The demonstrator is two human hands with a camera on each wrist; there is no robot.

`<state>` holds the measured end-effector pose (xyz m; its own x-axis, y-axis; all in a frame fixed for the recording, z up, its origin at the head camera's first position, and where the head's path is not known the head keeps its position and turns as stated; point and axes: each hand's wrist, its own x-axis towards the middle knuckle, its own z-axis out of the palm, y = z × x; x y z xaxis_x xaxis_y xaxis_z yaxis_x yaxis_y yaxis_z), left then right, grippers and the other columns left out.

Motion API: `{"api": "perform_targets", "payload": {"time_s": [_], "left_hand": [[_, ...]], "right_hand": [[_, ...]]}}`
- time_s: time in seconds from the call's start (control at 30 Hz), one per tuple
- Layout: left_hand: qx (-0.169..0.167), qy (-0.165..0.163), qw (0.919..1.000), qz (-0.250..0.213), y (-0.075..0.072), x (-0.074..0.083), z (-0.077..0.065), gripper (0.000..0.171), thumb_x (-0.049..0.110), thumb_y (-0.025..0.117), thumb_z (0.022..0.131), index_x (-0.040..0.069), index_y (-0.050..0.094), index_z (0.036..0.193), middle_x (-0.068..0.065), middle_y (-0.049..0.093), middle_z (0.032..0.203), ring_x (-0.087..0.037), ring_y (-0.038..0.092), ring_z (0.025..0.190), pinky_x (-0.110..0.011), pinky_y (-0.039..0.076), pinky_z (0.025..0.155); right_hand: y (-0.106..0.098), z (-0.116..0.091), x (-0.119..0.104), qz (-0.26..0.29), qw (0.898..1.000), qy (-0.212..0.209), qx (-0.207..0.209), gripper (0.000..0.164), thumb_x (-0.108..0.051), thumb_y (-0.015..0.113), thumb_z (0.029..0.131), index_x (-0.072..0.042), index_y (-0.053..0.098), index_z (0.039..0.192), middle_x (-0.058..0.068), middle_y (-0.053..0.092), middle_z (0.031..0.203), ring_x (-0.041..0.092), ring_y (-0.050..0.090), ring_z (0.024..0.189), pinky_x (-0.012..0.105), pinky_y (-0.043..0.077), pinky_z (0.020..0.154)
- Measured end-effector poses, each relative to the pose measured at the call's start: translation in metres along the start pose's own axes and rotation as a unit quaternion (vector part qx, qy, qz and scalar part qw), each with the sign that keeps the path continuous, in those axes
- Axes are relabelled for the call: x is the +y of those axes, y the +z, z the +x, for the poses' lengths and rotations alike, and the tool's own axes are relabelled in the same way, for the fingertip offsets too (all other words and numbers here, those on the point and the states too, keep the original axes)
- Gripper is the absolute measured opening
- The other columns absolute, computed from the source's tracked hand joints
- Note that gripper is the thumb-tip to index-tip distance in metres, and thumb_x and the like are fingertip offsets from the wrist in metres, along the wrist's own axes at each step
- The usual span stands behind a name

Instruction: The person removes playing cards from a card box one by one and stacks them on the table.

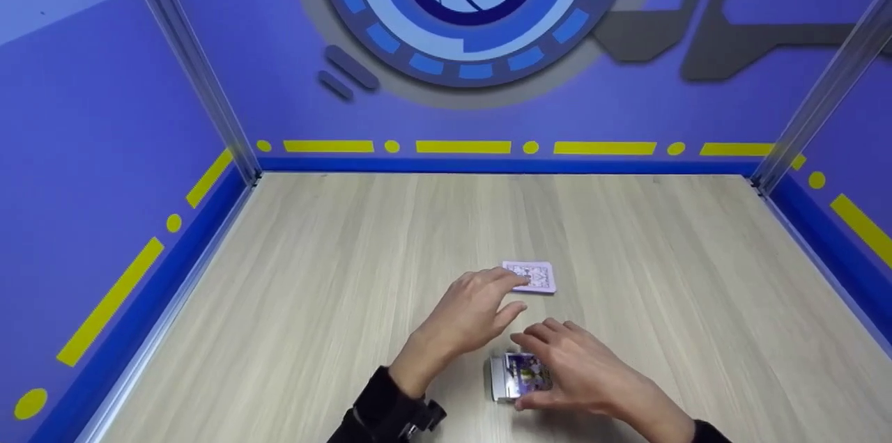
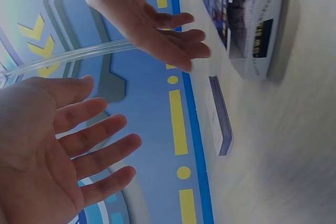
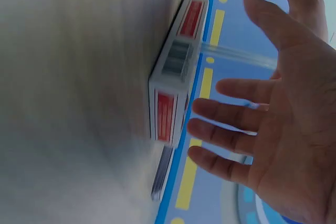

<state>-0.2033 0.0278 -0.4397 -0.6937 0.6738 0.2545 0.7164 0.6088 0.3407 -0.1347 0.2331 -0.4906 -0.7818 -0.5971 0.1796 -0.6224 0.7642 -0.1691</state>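
Note:
A small card box (image 1: pixel 527 375) with a colourful printed face lies on the table near the front. In the left wrist view the end of the box (image 2: pixel 261 32) appears open. My right hand (image 1: pixel 589 370) is just over the box's right side; the right wrist view shows its fingers (image 3: pixel 226 135) extended and apart from the box (image 3: pixel 176 61). Farther back lies a squared deck of playing cards (image 1: pixel 540 277), patterned backs up. My left hand (image 1: pixel 463 314) hovers at the deck's near left, fingers loosely extended and holding nothing; its fingertips overlap the deck in the head view.
The light wood table (image 1: pixel 334 255) is bounded by a blue back wall (image 1: pixel 460 115) and side walls with yellow markings. Metal posts (image 1: pixel 202 74) stand at the back corners. A black wrist strap (image 1: pixel 380 398) with a small device sits on the left wrist.

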Motion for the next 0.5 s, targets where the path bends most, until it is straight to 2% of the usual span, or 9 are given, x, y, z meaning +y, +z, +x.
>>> {"api": "perform_targets", "payload": {"time_s": [0.23,0.5], "left_hand": [[-0.006,-0.005,0.9999,-0.008,0.002,0.004,0.008,0.038,0.030,0.064,0.103,0.017,0.065,0.138,-0.004,0.064,0.139,-0.019,0.059,0.129,-0.040,0.047,0.105],[0.008,0.009,0.9998,-0.016,0.010,0.002,0.016,0.036,0.028,0.066,0.103,0.015,0.066,0.136,-0.004,0.066,0.137,-0.019,0.059,0.129,-0.040,0.048,0.104]], "right_hand": [[0.005,0.005,-0.006,-0.040,0.999,-0.010,-0.015,0.089,-0.075,0.074,0.077,-0.006,0.065,0.132,0.007,0.067,0.119,0.025,0.061,0.109,0.052,0.054,0.090],[0.010,0.010,-0.006,-0.069,0.997,-0.024,-0.023,0.077,-0.061,0.085,0.074,-0.005,0.067,0.124,0.004,0.063,0.106,0.020,0.059,0.095,0.043,0.055,0.079]]}}
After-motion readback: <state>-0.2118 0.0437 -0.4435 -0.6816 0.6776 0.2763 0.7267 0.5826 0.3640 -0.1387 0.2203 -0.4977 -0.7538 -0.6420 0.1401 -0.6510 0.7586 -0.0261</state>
